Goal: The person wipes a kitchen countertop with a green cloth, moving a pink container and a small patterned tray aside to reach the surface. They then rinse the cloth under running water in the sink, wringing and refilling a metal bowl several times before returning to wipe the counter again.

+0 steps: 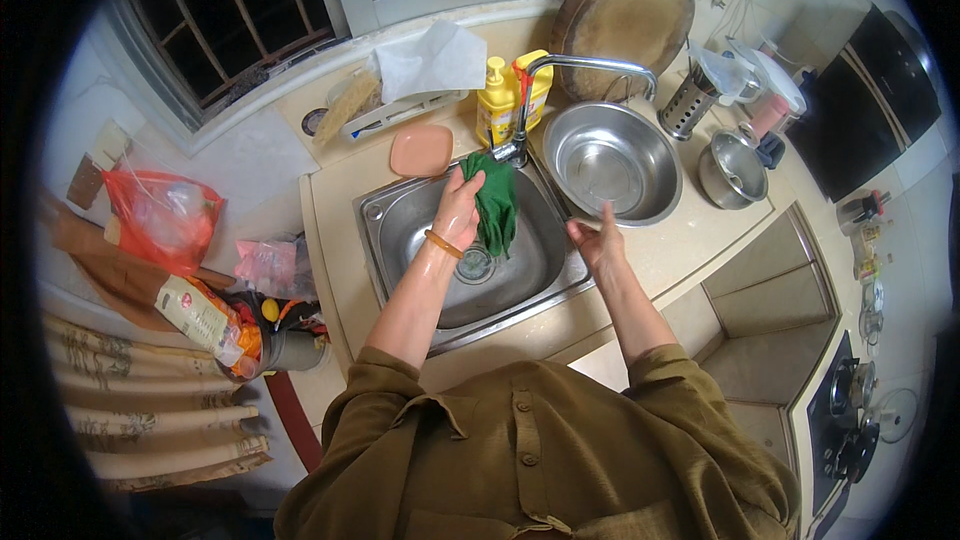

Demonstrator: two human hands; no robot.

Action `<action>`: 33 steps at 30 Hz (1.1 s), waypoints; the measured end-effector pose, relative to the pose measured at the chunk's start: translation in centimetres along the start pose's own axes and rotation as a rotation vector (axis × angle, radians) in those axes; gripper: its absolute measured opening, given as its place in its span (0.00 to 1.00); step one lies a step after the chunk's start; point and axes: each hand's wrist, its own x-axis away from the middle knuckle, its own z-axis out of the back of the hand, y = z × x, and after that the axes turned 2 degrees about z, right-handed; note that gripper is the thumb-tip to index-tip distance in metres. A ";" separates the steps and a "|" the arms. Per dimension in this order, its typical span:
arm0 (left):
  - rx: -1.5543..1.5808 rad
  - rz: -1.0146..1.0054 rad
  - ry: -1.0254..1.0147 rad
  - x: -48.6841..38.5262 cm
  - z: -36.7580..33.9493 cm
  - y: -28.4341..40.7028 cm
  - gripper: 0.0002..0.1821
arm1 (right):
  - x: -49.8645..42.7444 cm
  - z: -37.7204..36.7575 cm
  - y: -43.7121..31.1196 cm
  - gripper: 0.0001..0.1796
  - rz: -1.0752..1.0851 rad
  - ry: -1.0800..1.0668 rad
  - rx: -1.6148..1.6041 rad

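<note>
My left hand (459,211) is wet and closed around a bunched green cloth (496,202), held above the stainless steel sink (525,270). The lower end of the cloth hangs over the basin near the drain strainer (475,264). An amber-coloured bangle (444,244) circles my left wrist. My right hand (600,241) is at the near rim of a round stainless steel basin (609,157), which stands on the counter right of the sink. One finger or the thumb overlaps that rim; whether the hand grips it is unclear. The basin holds no visible objects.
A chrome faucet (585,60) arches over the basin, beside yellow bottles (495,101). Behind leans a round wooden chopping board (626,19). A pink dish (421,150) sits behind the sink; a small metal pot (733,169) stands at right. A filled bin (292,349) is at left.
</note>
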 end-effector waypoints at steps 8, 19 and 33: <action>0.273 -0.065 -0.065 0.4 -1.8 -0.7 0.15 | 2.0 -6.0 7.7 0.24 0.553 -0.458 0.947; 0.277 0.798 0.467 1.1 6.0 -7.6 0.20 | 4.1 -7.7 7.3 0.20 0.184 -0.750 0.906; 0.576 0.730 -0.265 2.6 7.1 -5.8 0.32 | 1.3 -8.8 6.3 0.15 -0.131 -0.756 0.654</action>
